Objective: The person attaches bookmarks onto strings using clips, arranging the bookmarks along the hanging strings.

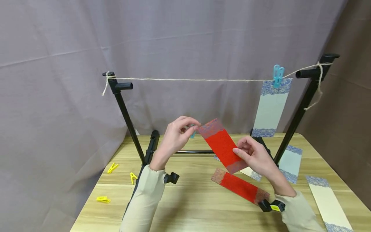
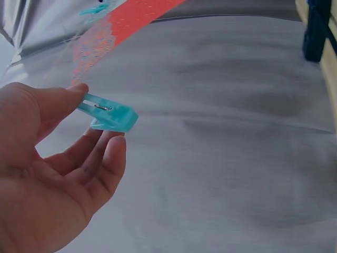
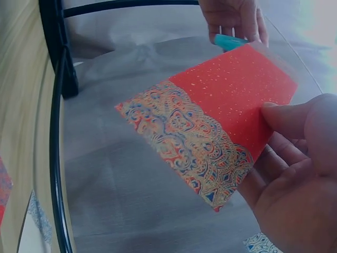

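The red card [image 1: 226, 145] was held clear of the worktop [image 1: 185, 199], below the line [image 1: 185, 79], its long axis slanting from upper left to lower right. The right hand [image 1: 255, 154] pinched it near the lower end. The left hand [image 1: 181, 132], nearer the upper end, pinched a blue clip [image 2: 117, 114]; contact with the card's corner could not be confirmed. In the head view, the left fingers covered most of the clip; the card hid the right fingertips.

rear: creased grey cloth [image 1: 185, 38] | right: brown sheet [image 1: 345, 122], probably fabric | below: pale wood-grain table [image 1: 200, 214]
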